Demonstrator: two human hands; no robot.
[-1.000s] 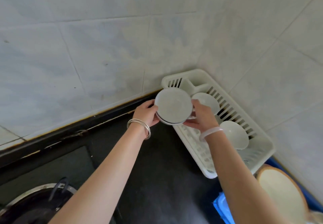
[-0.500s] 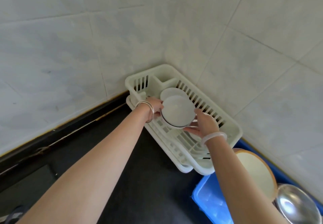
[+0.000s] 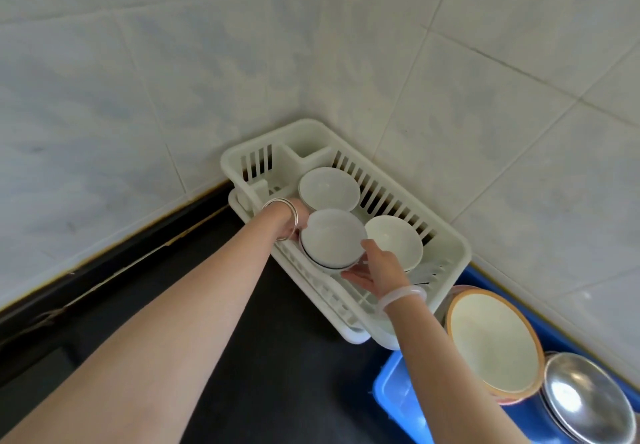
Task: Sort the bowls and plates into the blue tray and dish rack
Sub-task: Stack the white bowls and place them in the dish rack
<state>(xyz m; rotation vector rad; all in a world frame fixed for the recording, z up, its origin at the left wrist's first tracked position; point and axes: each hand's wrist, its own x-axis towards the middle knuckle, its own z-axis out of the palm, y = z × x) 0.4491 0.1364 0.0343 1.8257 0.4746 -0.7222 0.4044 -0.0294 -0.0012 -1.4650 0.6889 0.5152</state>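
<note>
I hold one white bowl [image 3: 332,237] between my two hands over the near long side of the rack [image 3: 446,235]; it is tilted, its hollow turned to me, and I cannot tell if it touches the ribs yet. My left hand [image 3: 300,222] is mostly hidden behind the bowl's left rim, so its fingers I cannot see, but it seems to press there. My right hand [image 3: 377,268] is half open, the fingertips under the lower right rim, supporting it. Two more bowls already stand in the rack: one [image 3: 328,189] near the far end by the small cutlery pocket, another [image 3: 394,241] along the wall side, just beside the bowl I hold. So I judge the bowl part is well advanced and this one is being set down now. The tray [image 3: 398,395] stands at the rack's near end, touching or almost touching it; in it a plate [image 3: 491,339] with an orange rim leans, and a steel dish [image 3: 588,405] behind it. What is left to sort I cannot see. The rack sits in the corner of a dark counter [image 3: 263,357], against pale tiled walls [image 3: 173,62].
</note>
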